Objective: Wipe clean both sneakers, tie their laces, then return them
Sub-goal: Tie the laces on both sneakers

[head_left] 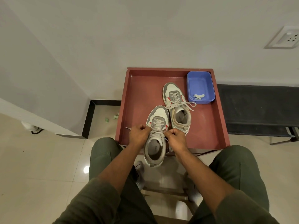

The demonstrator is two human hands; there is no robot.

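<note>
Grey-white near sneaker, flat woven laces in curled fingers

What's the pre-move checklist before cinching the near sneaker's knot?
1. Left hand pinches a lace: ok.
2. Right hand pinches a lace: ok.
3. Near sneaker fully on the red tray: not ok, heel overhangs the front edge.
4. Knot formed: cannot tell, hands hide it.
5. Far sneaker tied: ok, bow visible.
6. Blue tub clear of the hands: ok.
</note>
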